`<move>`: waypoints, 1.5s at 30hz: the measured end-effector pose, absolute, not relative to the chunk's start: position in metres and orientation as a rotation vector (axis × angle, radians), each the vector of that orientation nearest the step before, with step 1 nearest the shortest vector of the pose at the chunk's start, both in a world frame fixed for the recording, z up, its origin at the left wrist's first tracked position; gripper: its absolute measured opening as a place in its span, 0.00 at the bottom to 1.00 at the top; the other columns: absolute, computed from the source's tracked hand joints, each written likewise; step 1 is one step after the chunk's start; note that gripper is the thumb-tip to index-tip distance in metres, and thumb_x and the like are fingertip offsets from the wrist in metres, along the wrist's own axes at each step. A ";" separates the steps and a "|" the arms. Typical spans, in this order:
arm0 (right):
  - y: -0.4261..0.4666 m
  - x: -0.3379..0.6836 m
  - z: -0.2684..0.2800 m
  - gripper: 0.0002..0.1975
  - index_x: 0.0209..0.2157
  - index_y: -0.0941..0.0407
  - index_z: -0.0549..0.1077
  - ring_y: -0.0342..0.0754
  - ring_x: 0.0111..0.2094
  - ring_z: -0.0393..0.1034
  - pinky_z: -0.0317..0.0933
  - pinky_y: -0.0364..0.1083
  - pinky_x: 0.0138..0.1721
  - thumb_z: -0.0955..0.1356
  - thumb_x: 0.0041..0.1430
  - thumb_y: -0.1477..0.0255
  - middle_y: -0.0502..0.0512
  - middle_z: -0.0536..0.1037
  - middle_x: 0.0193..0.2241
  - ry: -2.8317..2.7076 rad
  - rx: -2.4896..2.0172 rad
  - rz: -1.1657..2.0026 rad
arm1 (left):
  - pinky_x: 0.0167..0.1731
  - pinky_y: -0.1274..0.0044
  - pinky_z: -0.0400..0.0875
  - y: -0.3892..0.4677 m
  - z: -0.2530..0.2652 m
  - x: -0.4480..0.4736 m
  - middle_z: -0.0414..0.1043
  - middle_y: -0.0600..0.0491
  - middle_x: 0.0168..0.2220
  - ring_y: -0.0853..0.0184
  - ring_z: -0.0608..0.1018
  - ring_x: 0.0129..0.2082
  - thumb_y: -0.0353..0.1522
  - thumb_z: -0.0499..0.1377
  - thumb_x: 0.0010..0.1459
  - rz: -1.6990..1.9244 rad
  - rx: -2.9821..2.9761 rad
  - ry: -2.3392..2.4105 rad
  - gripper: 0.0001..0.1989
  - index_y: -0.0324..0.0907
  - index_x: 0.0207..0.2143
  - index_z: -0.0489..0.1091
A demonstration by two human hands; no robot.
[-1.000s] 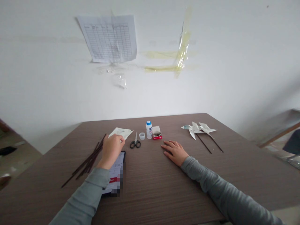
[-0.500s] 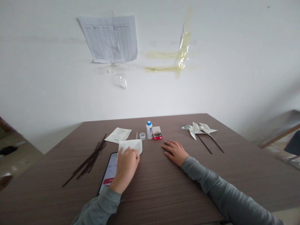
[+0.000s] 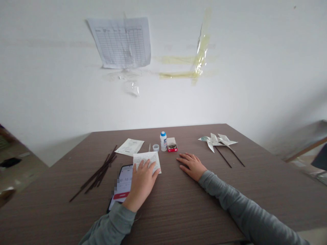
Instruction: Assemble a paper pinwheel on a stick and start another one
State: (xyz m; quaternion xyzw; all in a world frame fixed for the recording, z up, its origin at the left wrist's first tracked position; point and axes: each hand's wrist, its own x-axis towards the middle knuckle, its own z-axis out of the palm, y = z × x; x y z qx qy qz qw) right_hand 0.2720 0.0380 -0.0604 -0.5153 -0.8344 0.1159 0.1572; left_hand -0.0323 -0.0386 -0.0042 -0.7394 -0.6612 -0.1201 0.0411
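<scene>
My left hand (image 3: 143, 180) lies with spread fingers on a printed sheet of paper (image 3: 146, 156), covering its lower part. A phone (image 3: 124, 180) showing a timer lies partly under my left wrist. To the right, my right hand (image 3: 191, 166) rests flat on the table, fingers apart and holding nothing. Ahead of it stand a white bottle with a blue cap (image 3: 163, 142), a small clear cup (image 3: 155, 147) and an open red box (image 3: 172, 148) of small metallic pieces. A slim pointed item (image 3: 149, 147) lies left of the cup.
Two paper pinwheels (image 3: 212, 141) on dark sticks lie at the right. Several dark sticks (image 3: 98, 175) are bunched at the left, near another stack of printed paper (image 3: 130, 146). The brown table (image 3: 184, 211) meets a white wall bearing a taped chart (image 3: 122, 42).
My left hand has gone from curled, with its index finger out, to spread flat. The paper beneath it has shifted slightly right and lies flatter. My right hand has stayed put.
</scene>
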 end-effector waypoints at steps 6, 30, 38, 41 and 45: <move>0.038 0.272 -0.060 0.27 0.81 0.39 0.85 0.74 0.88 0.71 0.65 0.80 0.88 0.74 0.87 0.59 0.60 0.80 0.86 -2.377 -1.464 0.331 | 0.81 0.31 0.78 -0.046 -0.016 -0.026 0.84 0.40 0.82 0.31 0.84 0.82 0.34 0.65 0.86 -0.250 -2.263 -1.968 0.23 0.53 0.75 0.90; 0.038 0.272 -0.055 0.27 0.81 0.45 0.85 0.70 0.86 0.75 0.66 0.78 0.88 0.71 0.89 0.63 0.64 0.82 0.84 -2.345 -1.397 0.411 | 0.83 0.49 0.79 -0.050 -0.020 -0.016 0.86 0.48 0.81 0.45 0.85 0.78 0.26 0.60 0.84 -0.459 -2.838 -1.653 0.30 0.55 0.79 0.87; 0.019 0.260 -0.052 0.38 0.87 0.45 0.78 0.71 0.91 0.67 0.54 0.79 0.93 0.76 0.81 0.69 0.64 0.75 0.89 -2.518 -1.231 0.409 | 0.86 0.52 0.78 -0.047 -0.028 -0.012 0.82 0.44 0.84 0.42 0.82 0.84 0.31 0.67 0.81 -0.439 -2.775 -1.736 0.28 0.51 0.79 0.85; 0.015 0.253 -0.053 0.39 0.88 0.47 0.76 0.70 0.91 0.67 0.50 0.82 0.93 0.72 0.80 0.73 0.65 0.73 0.89 -2.616 -1.198 0.377 | 0.88 0.49 0.74 -0.048 -0.034 -0.012 0.80 0.43 0.86 0.40 0.78 0.87 0.36 0.64 0.83 -0.407 -2.740 -1.765 0.30 0.50 0.83 0.82; 0.008 0.245 -0.058 0.40 0.88 0.45 0.76 0.68 0.91 0.68 0.52 0.72 0.95 0.71 0.80 0.72 0.59 0.73 0.90 -2.608 -1.173 0.333 | 0.87 0.43 0.73 -0.048 -0.039 -0.011 0.83 0.43 0.84 0.32 0.76 0.88 0.39 0.65 0.82 -0.455 -2.692 -1.804 0.31 0.50 0.82 0.82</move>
